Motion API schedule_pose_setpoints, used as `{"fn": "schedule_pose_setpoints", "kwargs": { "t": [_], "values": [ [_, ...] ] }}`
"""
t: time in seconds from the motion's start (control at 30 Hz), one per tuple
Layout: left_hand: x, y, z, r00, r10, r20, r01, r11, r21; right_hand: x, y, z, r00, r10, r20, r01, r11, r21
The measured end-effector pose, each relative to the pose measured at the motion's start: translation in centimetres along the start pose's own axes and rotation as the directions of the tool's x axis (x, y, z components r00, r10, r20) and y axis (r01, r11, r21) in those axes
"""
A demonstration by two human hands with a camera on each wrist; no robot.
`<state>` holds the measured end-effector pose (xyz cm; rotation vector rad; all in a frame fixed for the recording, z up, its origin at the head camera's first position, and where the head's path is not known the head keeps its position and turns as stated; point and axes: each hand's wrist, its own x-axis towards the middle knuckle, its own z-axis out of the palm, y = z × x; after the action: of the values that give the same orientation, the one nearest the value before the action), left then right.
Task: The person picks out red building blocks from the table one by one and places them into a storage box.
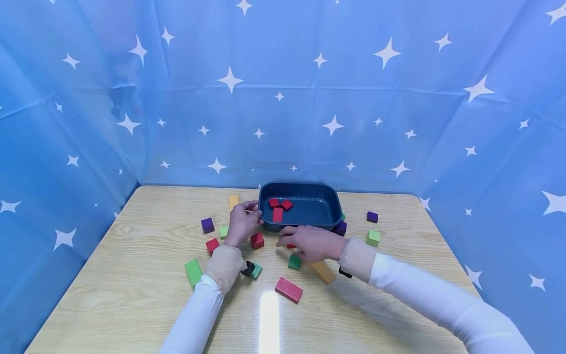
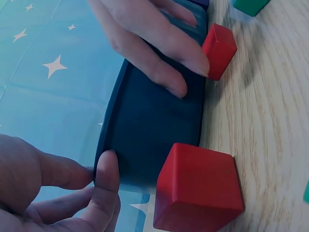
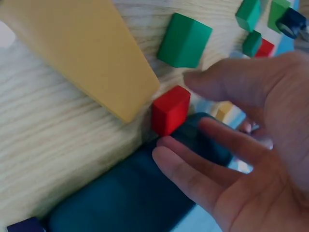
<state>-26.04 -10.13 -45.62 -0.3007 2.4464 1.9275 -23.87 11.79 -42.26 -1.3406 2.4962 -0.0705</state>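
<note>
A dark blue bin (image 1: 318, 227) stands at the back of the table with red blocks (image 1: 277, 215) inside. My left hand (image 1: 243, 223) pinches the bin's left rim between thumb and fingers, plainest in the left wrist view. My right hand (image 1: 313, 242) is low at the bin's front, over a small red block (image 3: 170, 111) standing close to the bin wall. Its fingers and thumb lie spread on either side of that block; no firm hold shows. A red cube (image 2: 203, 188) sits near the bin's front left corner.
Around the hands lie a green block (image 1: 294, 261), a yellow-orange plank (image 1: 323, 271), a red plank (image 1: 289, 290) and a light green plank (image 1: 193, 272). Purple blocks (image 1: 207, 225) are on both sides. A starry blue curtain (image 1: 283, 147) hangs behind the table.
</note>
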Motion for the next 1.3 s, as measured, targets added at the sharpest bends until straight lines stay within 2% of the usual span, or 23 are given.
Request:
{"fn": "schedule_pose_setpoints", "kwargs": {
  "t": [0.27, 0.43, 0.6, 0.97, 1.13, 1.3],
  "values": [
    [0.0, 0.0, 0.0, 1.0, 0.011, -0.005, -0.011, 1.0, 0.006, 0.5, -0.2, 1.1, 0.995, 0.053, -0.082, -0.06, 0.994, -0.09],
    [0.0, 0.0, 0.0, 1.0, 0.017, -0.009, -0.017, 1.0, 0.01, 0.7, 0.0, 1.7, 0.993, 0.063, -0.096, -0.074, 0.99, -0.116],
    [0.0, -0.1, 0.1, 1.0, 0.028, -0.005, -0.028, 1.0, 0.005, 0.8, 0.4, 2.2, 0.992, 0.09, -0.089, -0.096, 0.993, -0.065],
    [0.0, -0.1, 0.1, 1.0, 0.009, 0.006, -0.009, 1.0, 0.004, 0.4, 0.4, 2.3, 0.99, 0.102, -0.097, -0.103, 0.995, -0.009],
    [0.1, -0.1, 0.1, 1.0, 0.01, 0.01, -0.01, 1.0, 0.004, -0.1, 0.1, 1.6, 0.988, 0.059, -0.143, -0.057, 0.998, 0.017],
    [0.3, -0.2, 0.1, 1.0, 0.008, 0.007, -0.008, 1.0, 0.006, -0.7, -0.2, 0.4, 0.977, 0.016, -0.212, -0.003, 0.998, 0.059]
  ]
}}
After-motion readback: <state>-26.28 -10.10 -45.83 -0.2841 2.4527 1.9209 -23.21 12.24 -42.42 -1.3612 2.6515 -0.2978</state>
